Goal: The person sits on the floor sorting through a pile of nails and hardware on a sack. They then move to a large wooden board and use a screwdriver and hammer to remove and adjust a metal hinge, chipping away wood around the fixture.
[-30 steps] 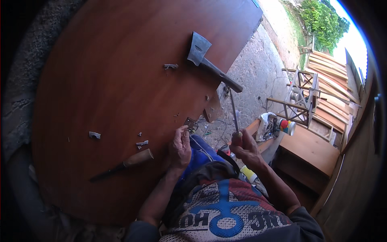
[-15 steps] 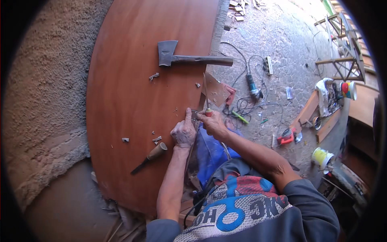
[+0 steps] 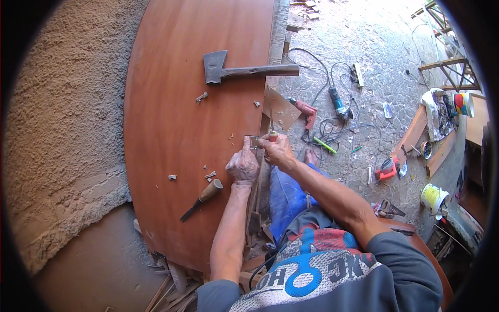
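Observation:
My left hand (image 3: 243, 165) rests on a reddish-brown wooden panel (image 3: 176, 104), its index finger stretched out to the edge of a small metal hinge (image 3: 253, 141) at the panel's right edge; its other fingers are bent. Beside it, my right hand (image 3: 278, 152) is closed round a screwdriver (image 3: 272, 136) with a red handle, its thin shaft pointing away from me. The right thumb and fingertips are close to the hinge; whether they also pinch something small cannot be made out.
An axe (image 3: 249, 71) lies across the panel's far part, its handle overhanging the right edge. A wood-handled chisel (image 3: 202, 199) and several shavings lie nearer. On the floor are a red drill (image 3: 306, 111), a grinder (image 3: 339, 104), cables and a paint bucket (image 3: 433, 197). A rough wall borders the left.
The whole view has shifted, so the panel and tools appear farther right or slightly moved. Both hands stay at the hinge, the right still with the screwdriver, whose shaft leans slightly differently.

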The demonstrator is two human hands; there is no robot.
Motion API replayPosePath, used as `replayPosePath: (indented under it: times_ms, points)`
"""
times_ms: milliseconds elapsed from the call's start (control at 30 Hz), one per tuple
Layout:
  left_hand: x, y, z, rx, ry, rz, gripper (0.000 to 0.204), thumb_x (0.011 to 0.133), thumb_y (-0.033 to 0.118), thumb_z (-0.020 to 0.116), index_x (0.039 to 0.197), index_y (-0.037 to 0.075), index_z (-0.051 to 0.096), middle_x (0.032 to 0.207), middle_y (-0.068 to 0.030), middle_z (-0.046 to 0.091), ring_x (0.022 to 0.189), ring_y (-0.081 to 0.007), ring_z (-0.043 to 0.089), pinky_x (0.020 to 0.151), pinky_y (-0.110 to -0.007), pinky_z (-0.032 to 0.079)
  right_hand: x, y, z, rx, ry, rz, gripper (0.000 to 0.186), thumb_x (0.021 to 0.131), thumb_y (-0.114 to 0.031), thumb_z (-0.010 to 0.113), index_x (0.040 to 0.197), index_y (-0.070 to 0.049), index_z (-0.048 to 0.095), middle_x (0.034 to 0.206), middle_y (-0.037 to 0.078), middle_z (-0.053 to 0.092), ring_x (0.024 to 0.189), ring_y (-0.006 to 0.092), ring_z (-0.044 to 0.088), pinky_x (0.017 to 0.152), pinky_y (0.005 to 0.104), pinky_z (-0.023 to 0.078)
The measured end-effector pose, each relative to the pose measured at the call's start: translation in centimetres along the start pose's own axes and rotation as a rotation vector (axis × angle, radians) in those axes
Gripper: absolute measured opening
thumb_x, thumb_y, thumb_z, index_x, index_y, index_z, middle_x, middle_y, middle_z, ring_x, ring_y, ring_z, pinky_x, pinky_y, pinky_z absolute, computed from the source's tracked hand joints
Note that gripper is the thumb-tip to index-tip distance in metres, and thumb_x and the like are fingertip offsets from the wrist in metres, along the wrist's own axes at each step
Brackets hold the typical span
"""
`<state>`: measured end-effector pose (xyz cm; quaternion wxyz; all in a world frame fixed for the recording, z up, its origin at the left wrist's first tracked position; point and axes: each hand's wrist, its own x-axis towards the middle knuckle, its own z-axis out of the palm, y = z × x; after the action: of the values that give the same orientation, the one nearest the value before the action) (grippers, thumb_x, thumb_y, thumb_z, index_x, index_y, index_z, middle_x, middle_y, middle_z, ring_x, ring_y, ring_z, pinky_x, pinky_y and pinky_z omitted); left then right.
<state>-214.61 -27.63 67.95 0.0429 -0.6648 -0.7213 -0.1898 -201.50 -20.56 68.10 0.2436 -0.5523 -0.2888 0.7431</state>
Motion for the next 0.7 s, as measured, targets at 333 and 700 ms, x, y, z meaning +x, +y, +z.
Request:
replayPosePath:
  times_ms: [333,700]
  points:
    - [-0.1,0.3,0.1,0.027,-0.033,-0.024,0.048,0.081,0.010,0.059,0.129,0.008,0.064,0.064,-0.0085,0.065,0.054,-0.0259,0.063,0.050,-0.041,0.050,0.5,0.3,-0.5,-0.072,-0.056,-0.034,0.019,0.083,-0.021,0.069,0.077,-0.004,0.070,0.059,0.000,0.058,0.052,0.0085,0.051,0.046,0.0292,0.040]
    - [0.3,0.0,-0.7,-0.212,0.089,-0.176,0.032,0.091,0.018,0.057,0.121,0.008,0.064,0.065,-0.0090,0.064,0.055,-0.0258,0.062,0.050,-0.041,0.048,-8.9,-3.5,-6.6,-0.894,-0.148,-0.625,0.062,0.088,-0.019,0.060,0.142,-0.002,0.036,0.120,0.030,0.059,0.107,0.0469,0.061,0.091,0.0488,0.049]
